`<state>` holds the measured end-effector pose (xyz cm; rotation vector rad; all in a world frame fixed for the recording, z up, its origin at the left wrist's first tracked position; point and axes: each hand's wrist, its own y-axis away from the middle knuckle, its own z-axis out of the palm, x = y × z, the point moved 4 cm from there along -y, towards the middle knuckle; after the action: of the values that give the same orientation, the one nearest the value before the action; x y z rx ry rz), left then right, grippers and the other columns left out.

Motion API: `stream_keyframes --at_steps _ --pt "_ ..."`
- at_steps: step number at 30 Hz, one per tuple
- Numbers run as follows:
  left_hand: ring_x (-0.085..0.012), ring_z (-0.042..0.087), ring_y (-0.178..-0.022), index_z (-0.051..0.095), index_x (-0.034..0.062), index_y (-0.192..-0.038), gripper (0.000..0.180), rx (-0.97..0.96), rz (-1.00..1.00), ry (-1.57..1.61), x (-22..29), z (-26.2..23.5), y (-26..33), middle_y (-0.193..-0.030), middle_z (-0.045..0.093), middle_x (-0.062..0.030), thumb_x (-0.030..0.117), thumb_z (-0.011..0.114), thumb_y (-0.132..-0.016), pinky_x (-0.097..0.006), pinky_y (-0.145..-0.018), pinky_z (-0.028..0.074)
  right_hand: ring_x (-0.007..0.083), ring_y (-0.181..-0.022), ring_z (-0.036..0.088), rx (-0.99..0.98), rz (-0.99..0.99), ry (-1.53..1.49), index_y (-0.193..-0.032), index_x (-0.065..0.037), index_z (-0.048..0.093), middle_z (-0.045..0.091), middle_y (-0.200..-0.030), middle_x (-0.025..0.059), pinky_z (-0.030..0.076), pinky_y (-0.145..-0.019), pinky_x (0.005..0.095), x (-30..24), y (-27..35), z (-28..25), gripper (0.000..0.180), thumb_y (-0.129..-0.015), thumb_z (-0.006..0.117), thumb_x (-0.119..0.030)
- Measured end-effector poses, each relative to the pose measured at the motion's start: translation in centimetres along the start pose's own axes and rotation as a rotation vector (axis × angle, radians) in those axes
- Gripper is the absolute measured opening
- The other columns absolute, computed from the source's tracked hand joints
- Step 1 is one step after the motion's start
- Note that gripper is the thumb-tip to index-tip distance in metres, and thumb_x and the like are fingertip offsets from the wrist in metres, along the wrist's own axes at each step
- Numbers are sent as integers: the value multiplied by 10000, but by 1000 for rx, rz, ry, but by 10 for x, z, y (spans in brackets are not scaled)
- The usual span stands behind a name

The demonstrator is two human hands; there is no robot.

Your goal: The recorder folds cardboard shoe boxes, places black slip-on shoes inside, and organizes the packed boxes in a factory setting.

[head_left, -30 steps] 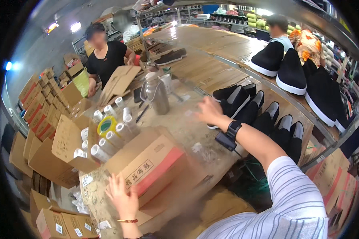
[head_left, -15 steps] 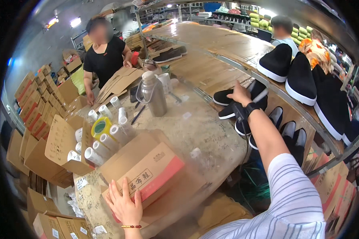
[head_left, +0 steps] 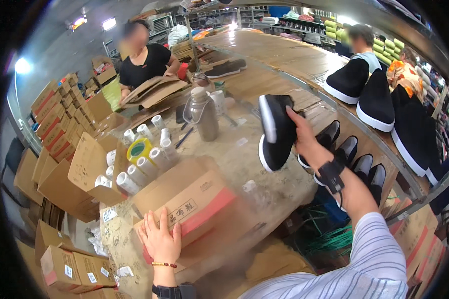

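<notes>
Up come two black slip-on shoes with thick white soles (head_left: 283, 130), off the low wooden shelf (head_left: 257, 85) and into the air, up and right of the brown cardboard box with a red stripe (head_left: 209, 202). My right hand (head_left: 307, 142) has them both, fingers wrapped round the pair, soles turned toward the box. So that pair is clear of the shelf and this hand is fully taken! My left hand (head_left: 160, 239) stays flat on the box's near-left part, fingers spread; it's steadying the cardboard, I'd judge. More black shoes with grey linings (head_left: 348, 149) wait to the right of the box. Beyond it stands a silver metal bottle (head_left: 203, 119), and farther off a co-worker in a black top (head_left: 147, 62) has raised some flat brown cardboard sheets (head_left: 159, 92).
</notes>
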<state>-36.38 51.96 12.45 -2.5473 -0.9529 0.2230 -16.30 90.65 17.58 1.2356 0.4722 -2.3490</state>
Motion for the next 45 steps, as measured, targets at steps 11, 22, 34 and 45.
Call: stream_keyframes --at_steps 11,22,34,45 --pt "-228 471 -905 680 219 -1062 346 250 -64 84 16 -31 44 -892 493 -31 113 664 -732 -447 -863 289 220 -1029 577 -258 255 -477 -1198 -23 534 588 -1162 107 481 -861 330 96 157 14 337 -930 521 -228" --pt "-202 459 -1178 368 -76 -1337 502 -224 -252 1621 90 -48 48 -1300 491 -123 65 541 -886 -318 -1015 348 235 -1020 580 -331 -11 449 -1218 -8 511 583 -1161 115 504 -825 329 118 177 34 347 -935 514 -209" --pt "-267 626 -797 691 120 -978 315 84 357 546 -14 -6 43 -870 654 -91 30 604 -688 -367 -685 515 264 -890 600 -521 -920 554 -793 -15 512 629 -989 154 468 -774 319 52 177 160 172 -753 676 19" --pt "-275 539 -1112 673 70 -948 252 160 -179 599 -127 -27 6 -1124 589 -160 148 738 -717 -362 -898 454 282 -880 597 -262 -443 837 -862 -31 620 639 -910 127 464 -784 356 114 84 99 106 -854 588 -132"
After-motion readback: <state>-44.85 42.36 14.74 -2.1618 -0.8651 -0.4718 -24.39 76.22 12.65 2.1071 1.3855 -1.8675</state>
